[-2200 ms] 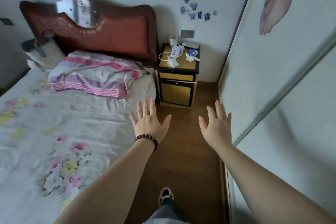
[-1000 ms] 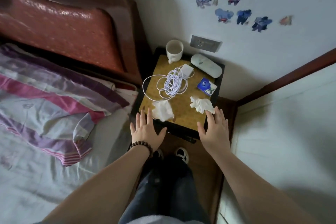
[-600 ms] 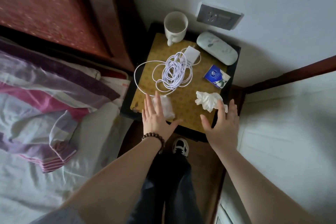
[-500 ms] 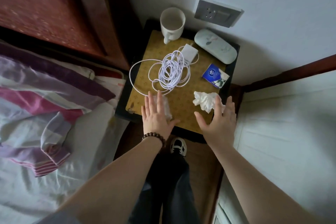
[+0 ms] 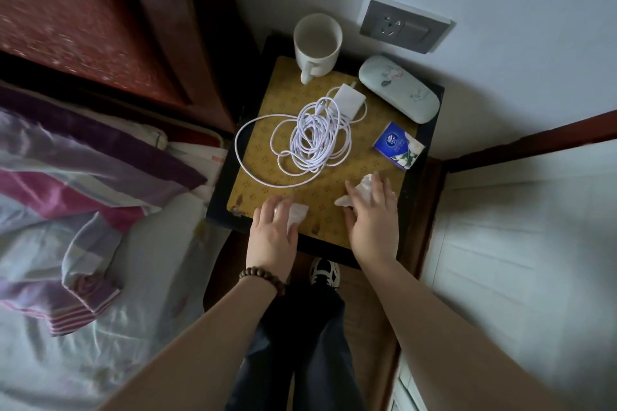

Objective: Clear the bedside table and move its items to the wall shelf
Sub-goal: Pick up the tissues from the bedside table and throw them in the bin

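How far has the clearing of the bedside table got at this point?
Nothing is cleared yet. Each hand is closing on a crumpled tissue at the front of the bedside table: left hand on the left tissue, right hand on the right tissue. Still on top: mug, charger with coiled cable, glasses case, blue tissue pack. The wall shelf is out of view.

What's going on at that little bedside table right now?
Left hand over one crumpled tissue, right hand over the other tissue. Neither lifted. Cable, mug untouched.
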`<action>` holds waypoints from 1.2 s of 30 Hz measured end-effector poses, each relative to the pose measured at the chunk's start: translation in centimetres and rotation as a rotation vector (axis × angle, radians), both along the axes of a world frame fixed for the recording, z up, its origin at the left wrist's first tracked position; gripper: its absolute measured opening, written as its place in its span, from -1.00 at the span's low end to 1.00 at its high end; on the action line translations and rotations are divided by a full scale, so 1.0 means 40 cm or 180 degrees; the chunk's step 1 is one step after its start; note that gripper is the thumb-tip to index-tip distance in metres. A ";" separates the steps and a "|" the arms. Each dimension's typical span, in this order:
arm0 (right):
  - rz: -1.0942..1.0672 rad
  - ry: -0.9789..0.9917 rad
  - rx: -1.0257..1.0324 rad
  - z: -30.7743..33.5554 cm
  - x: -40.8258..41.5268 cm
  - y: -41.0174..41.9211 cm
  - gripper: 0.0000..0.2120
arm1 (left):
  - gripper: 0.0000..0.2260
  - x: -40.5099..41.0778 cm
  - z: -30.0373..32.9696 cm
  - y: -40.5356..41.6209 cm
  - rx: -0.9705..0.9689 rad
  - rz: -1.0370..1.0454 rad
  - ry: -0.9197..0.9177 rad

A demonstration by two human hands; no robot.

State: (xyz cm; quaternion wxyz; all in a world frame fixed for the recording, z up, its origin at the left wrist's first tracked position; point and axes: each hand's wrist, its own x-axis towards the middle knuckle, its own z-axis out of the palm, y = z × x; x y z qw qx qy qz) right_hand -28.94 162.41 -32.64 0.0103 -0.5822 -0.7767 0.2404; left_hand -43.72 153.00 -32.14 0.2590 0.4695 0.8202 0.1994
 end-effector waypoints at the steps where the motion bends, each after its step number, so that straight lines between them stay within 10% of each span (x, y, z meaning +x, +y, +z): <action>1: 0.0064 0.0010 -0.0001 0.001 0.000 -0.003 -0.63 | -0.58 -0.005 0.005 0.001 -0.0021 0.0019 -0.0008; 19: 0.0911 0.0805 0.0452 0.501 -0.163 -0.009 -0.65 | -0.78 -0.221 0.513 -0.080 0.1125 0.1267 0.0324; 36: 0.3922 0.1840 0.0253 0.733 -0.497 -0.474 -0.65 | -0.80 -0.130 0.760 -0.781 0.1325 0.4375 0.1518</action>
